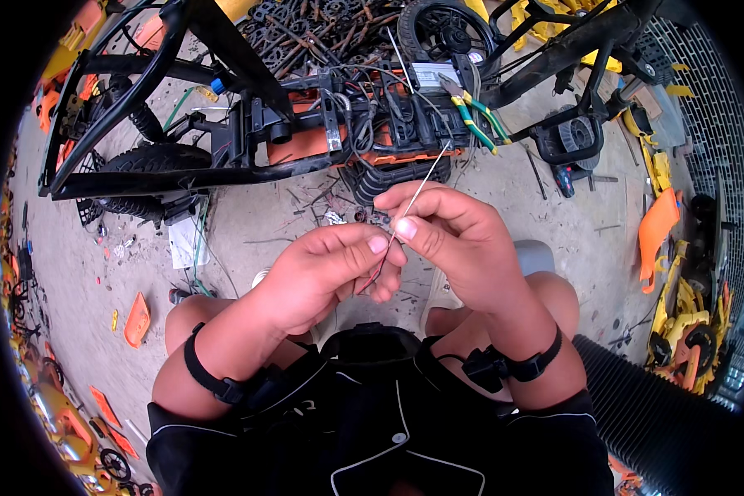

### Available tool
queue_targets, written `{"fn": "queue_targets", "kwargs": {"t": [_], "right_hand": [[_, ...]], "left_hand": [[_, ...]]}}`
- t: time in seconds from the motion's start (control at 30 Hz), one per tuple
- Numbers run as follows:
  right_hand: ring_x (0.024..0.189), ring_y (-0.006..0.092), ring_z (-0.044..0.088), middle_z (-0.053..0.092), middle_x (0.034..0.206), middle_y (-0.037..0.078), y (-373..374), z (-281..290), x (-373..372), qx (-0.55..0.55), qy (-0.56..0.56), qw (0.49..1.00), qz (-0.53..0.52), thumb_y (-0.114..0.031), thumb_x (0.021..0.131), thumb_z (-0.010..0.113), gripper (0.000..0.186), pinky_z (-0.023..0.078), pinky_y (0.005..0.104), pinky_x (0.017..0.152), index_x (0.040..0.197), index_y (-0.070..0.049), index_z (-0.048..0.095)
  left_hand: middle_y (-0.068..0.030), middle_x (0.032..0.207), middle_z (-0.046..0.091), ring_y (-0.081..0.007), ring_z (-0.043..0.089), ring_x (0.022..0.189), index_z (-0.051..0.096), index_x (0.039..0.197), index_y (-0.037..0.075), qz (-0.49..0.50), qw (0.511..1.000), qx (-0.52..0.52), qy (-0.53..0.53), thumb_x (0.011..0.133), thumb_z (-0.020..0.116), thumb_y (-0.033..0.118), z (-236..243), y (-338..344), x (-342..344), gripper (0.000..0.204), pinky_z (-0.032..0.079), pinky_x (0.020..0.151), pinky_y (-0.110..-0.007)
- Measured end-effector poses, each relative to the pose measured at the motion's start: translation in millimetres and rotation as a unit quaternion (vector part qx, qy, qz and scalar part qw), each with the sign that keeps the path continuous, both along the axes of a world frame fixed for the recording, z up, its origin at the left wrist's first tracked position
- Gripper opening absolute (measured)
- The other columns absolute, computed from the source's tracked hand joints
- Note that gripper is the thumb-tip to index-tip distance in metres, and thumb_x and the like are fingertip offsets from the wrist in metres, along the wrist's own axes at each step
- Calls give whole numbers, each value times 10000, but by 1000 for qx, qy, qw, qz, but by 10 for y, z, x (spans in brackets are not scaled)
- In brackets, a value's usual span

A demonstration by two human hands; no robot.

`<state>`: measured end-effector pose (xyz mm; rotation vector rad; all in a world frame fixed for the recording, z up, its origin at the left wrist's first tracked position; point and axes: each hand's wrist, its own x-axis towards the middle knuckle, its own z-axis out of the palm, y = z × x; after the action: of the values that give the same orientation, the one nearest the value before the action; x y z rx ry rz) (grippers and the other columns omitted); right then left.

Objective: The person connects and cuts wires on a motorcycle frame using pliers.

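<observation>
In front of my body, my left hand and my right hand are close together, with thumbs and forefingers pinched. Between them runs a thin wire, whitish along its upper length and slanting up toward the vehicle frame. Its lower part looks dark and reddish beside my left fingers. Whether this is one strand or two joined at my fingertips, I cannot tell. Beyond my right hand, pliers with green and yellow handles lie partly open on the frame, near a silver box.
The black frame, with exposed wiring and a knobbly tyre, spans the area ahead. Behind it are piled metal parts and a wheel. A power drill lies right; orange and yellow panels edge the concrete floor.
</observation>
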<state>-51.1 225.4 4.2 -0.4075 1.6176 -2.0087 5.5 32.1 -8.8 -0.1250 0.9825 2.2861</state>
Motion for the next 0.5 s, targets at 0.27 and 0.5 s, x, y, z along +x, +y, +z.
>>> {"fn": "queue_targets", "kwargs": {"t": [0.27, 0.5], "right_hand": [[974, 113, 568, 592, 1178, 105, 34, 58, -7, 5, -2, 1000, 11, -50, 943, 593, 76, 471, 273, 852, 961, 8, 638], [951, 80, 550, 609, 1137, 76, -84, 22, 87, 58, -38, 997, -46, -86, 948, 600, 110, 451, 242, 836, 989, 5, 644]], "left_hand": [[-50, 869, 650, -130, 597, 795, 647, 1029, -7, 50, 992, -96, 61, 995, 547, 190, 4, 46, 18, 223, 478, 740, -269], [-57, 794, 629, -233, 610, 740, 626, 878, 39, 148, 631, -585, 488, 818, 688, 93, 48, 67, 3, 102, 471, 684, -352]]}}
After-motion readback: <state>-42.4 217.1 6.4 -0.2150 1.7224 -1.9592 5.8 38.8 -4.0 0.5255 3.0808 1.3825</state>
